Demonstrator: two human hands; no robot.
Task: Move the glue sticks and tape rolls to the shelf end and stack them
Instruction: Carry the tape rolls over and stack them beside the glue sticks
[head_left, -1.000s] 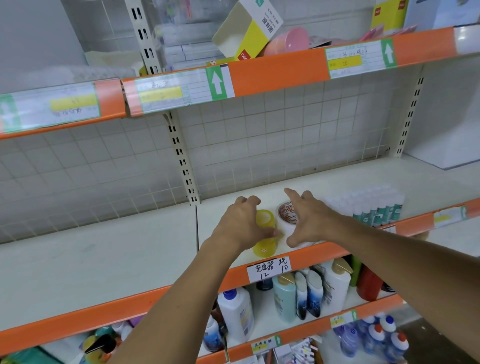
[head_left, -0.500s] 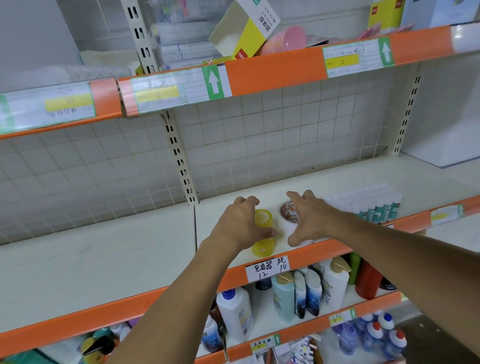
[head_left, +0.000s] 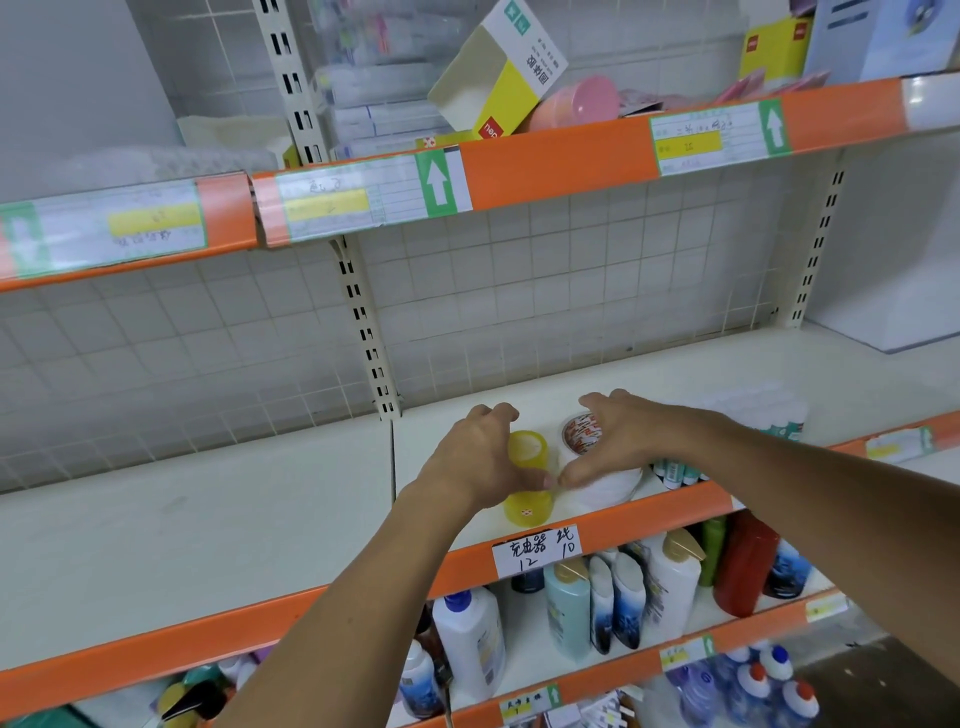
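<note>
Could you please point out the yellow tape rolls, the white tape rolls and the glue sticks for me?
yellow tape rolls (head_left: 529, 512): head view, side of the lower roll, below the left hand.
white tape rolls (head_left: 605, 492): head view, white side under the right hand.
glue sticks (head_left: 675, 473): head view, green-labelled tubes beside the right wrist.

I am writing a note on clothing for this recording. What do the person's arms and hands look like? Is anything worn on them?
Both forearms are bare as far as the picture shows, with no sleeve in view. The left hand and the right hand wear no gloves, and no ring, watch or bracelet can be seen. The fingernails look short and unpainted. No markings show on either arm.
</note>
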